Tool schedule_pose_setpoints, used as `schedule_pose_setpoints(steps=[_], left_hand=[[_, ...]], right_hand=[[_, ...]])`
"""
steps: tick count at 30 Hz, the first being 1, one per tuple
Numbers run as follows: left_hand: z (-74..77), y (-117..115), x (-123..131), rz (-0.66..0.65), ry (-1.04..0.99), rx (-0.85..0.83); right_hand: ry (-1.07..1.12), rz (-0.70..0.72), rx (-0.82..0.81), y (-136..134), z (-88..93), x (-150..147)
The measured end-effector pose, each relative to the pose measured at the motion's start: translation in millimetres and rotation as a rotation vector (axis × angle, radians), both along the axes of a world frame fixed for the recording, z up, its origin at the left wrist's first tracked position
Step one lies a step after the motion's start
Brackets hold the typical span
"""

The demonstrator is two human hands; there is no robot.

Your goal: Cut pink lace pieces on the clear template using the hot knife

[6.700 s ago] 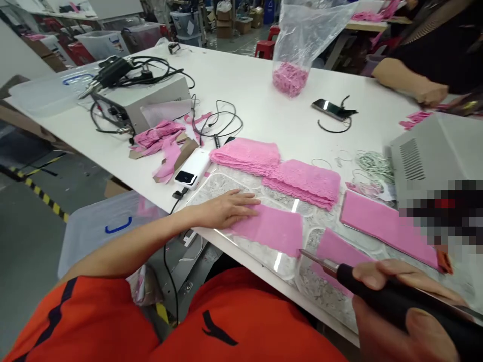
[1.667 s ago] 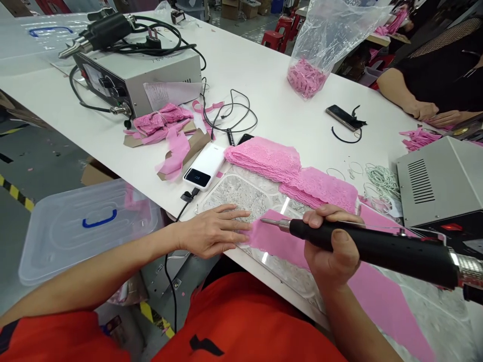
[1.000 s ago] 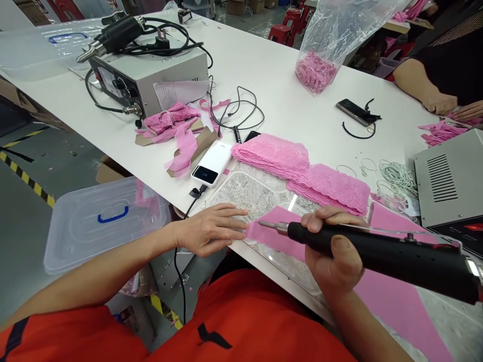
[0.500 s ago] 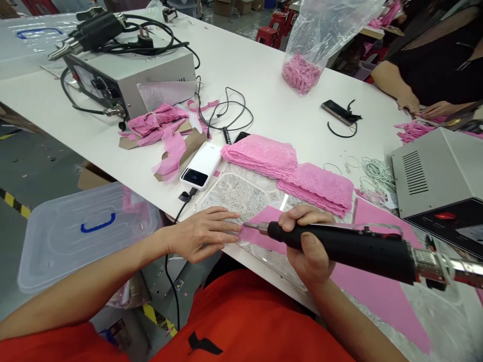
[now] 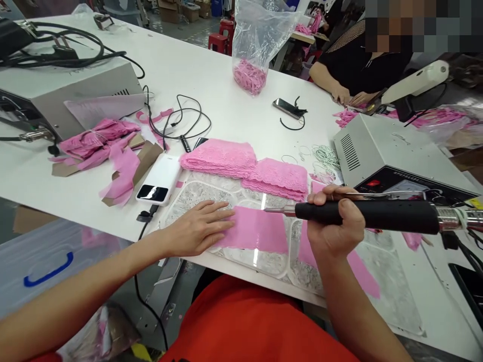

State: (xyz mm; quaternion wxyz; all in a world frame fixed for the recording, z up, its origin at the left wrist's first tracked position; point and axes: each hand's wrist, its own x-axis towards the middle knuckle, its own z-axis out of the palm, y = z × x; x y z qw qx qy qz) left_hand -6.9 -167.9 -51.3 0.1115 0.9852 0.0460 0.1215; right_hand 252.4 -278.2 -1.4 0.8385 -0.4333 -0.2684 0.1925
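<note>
While the left hand [image 5: 202, 229], fingers slightly spread, lies over the left edge of the cloth [image 5: 260, 229] just below frame centre, the right hand [image 5: 334, 234] grips the tool [image 5: 396, 215] right of centre; the cloth should lie flat.

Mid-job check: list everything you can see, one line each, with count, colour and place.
Table: one, white, across the middle
Mat: one, grey-white, at the near edge
Cloth: at least two flat pieces, pink, on the mat
Tool: one, black with metal tip, tip at the cloth's far edge
Lace stacks: two, pink, behind the cloth
Power bank: one, white, left of the stacks
Metal boxes: two, grey, left and right
Cables: several, black, mostly left
Scraps: several, pink, by the left box
String: one tangle, pale green, by the right box
Phone: one, dark, beyond the stacks
Bag: one, see-through, pink strips inside, far side
Bin: one, see-through, blue handle, lower left
Stools: two, red, background
Co-worker: one, black top, far right
Left hand: one, bare, on the cloth
Right hand: one, bare, around the tool
</note>
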Motion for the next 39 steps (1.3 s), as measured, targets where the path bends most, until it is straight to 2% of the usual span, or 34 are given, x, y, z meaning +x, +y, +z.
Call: schedule_pose_setpoints(steps=[4, 9, 28, 35, 39], left_hand=[[-2.3, 5, 12, 0.012, 0.070, 0.008], [-2.1, 5, 12, 0.025, 0.062, -0.001], [-4.0, 4, 12, 0.032, 0.037, -0.003], [-5.0, 5, 10, 0.022, 0.023, 0.004], [-6.5, 6, 10, 0.021, 0.019, 0.007]], right_hand=[[-0.055, 0.025, 0.010, 4, -6.0, -12], [-0.090, 0.071, 0.019, 10, -11.3, -21], [-0.169, 0.097, -0.011, 15, -18.9, -24], [-0.147, -0.022, 0.017, 4, -7.8, -1], [-0.142, -0.068, -0.009, -2, -7.3, 6]])
